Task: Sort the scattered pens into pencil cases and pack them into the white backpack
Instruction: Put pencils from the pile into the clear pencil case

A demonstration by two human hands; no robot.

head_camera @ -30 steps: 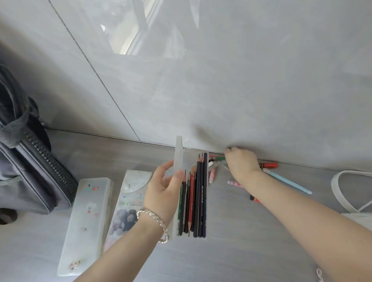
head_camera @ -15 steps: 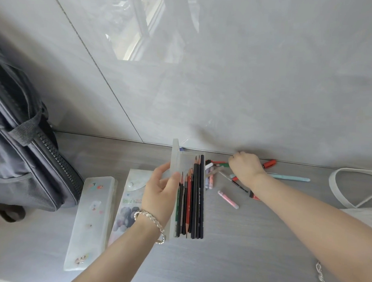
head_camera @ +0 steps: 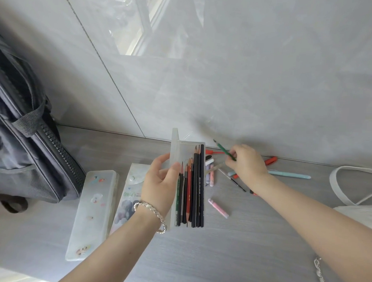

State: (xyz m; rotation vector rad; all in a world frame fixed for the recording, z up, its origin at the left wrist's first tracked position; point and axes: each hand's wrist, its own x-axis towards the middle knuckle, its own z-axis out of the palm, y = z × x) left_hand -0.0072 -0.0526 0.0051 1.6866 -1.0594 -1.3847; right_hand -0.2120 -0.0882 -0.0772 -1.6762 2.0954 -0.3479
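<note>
Left hand (head_camera: 159,182): thumb and fingers are clamped on the raised lid of the open pencil case (head_camera: 187,149). A silver bracelet (head_camera: 151,209) circles the wrist.
Open pencil case: lies mid-table (head_camera: 219,253) with its long side running 12 to 6 o'clock. The lid stands up along its 9 o'clock edge.
Case contents: a row of pencils (head_camera: 197,183), black, red and green, side by side with tips toward 12 o'clock.
Right hand (head_camera: 247,164): at 2 o'clock of the open case, fingertips pinched on a green pencil (head_camera: 223,149) held above the table, tip pointing to 10 o'clock. Whether a clear pen is caught in the same grip, I cannot tell.
Loose pens: a cluster (head_camera: 209,171) lies just beside the case at 3 o'clock and a pink pen (head_camera: 218,208) at 4 o'clock. A light blue pen (head_camera: 289,175) and a red pen (head_camera: 271,160) lie further out, near the wall (head_camera: 246,79).
Other cases: a frosted case (head_camera: 92,213) with stickers, closed, and a grape-print pouch (head_camera: 126,197) lie side by side at 9 o'clock of the open case.
White backpack (head_camera: 357,212): at the 3 o'clock edge of the view, only partly seen, well apart from the cases.
Grey bag (head_camera: 23,135): at 9 to 10 o'clock, against the wall.
</note>
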